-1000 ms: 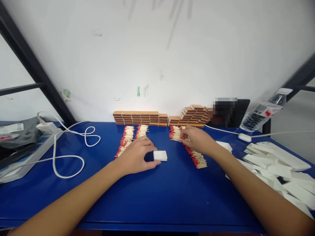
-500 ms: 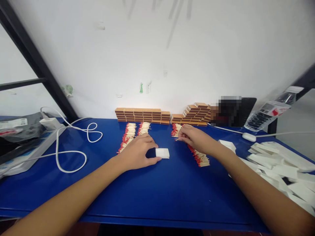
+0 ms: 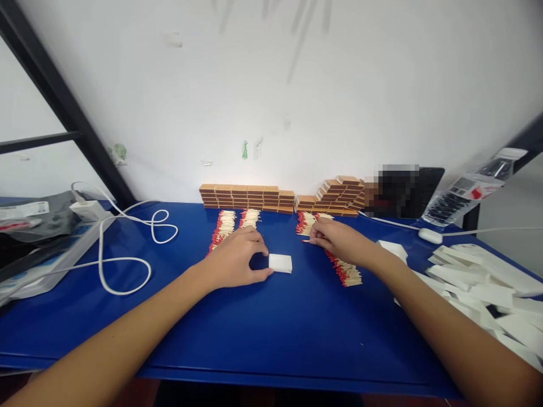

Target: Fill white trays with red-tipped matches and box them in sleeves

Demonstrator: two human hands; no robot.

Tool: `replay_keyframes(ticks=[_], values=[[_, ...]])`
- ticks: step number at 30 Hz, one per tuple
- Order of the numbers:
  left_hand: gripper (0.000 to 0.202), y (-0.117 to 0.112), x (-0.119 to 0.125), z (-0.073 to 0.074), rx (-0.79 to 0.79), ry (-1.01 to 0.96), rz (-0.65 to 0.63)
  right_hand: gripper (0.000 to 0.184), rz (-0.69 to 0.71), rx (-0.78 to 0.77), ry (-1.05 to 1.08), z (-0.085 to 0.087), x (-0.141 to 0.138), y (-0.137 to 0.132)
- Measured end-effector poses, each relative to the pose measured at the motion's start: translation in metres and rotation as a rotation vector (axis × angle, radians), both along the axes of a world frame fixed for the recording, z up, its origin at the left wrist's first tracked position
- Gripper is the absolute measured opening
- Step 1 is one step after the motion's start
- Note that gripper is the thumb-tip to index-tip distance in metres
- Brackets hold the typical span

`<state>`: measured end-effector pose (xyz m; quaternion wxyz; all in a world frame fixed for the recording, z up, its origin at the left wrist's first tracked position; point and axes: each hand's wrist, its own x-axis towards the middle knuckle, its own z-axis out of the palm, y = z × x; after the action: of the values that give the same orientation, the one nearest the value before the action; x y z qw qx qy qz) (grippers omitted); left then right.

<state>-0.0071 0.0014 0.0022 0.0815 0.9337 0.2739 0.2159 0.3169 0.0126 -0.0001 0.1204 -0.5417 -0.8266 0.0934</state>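
- Blue table (image 3: 254, 339): its near edge runs across six o'clock; both forearms cross its surface.
- White matchbox tray (image 3: 280, 263): flat on the table, the hub of this clock, with twelve toward the wall (image 3: 203, 90). What it contains cannot be made out.
- Left hand (image 3: 240, 257): at nine, thumb and fingers spread in a wide C, their tips at the tray's near end corners; whether they press on it I cannot tell.
- Right hand (image 3: 333, 240): between two and three, thumb and fingers pinched on a match (image 3: 305, 241), red head pointing to nine.
- Heap of white trays (image 3: 483, 282): around three, overlapping, cut off by the view's edge.
- Flat pale box (image 3: 80, 249): at nine, blue patches showing, cut off, contents unclear; white cable (image 3: 123, 260) loops beside it.
- Match rows: two at ten to eleven (image 3: 224, 223), partly behind the left hand; others from one to three (image 3: 350, 275), partly under the right.
- Grey bag (image 3: 59, 206): toward ten, white label, unreadable, beside a white charger (image 3: 90, 211).
- Clear bottle (image 3: 470, 186): at two, leaning; pale label with red and a barcode, lettering too small.
- Matchbox stacks: against the wall at eleven (image 3: 246, 196) and one (image 3: 335, 195); how full, hidden.
- Dark flat device (image 3: 424, 192): at two, partly pixelated.
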Motion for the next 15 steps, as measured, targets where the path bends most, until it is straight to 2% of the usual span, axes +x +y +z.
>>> replay_keyframes(ticks=[5, 9, 15], values=[[0.04, -0.002, 0.002, -0.002, 0.006, -0.038, -0.003, 0.018, 0.012, 0.025, 0.099, 0.011, -0.014, -0.013], [0.025, -0.003, 0.004, -0.004, -0.023, -0.057, -0.042, 0.019, 0.085, 0.04, 0.186, 0.019, -0.036, -0.032], [0.022, 0.0, 0.006, -0.003, 0.045, -0.077, -0.049, 0.011, 0.159, 0.071, 0.169, 0.007, -0.059, -0.05]])
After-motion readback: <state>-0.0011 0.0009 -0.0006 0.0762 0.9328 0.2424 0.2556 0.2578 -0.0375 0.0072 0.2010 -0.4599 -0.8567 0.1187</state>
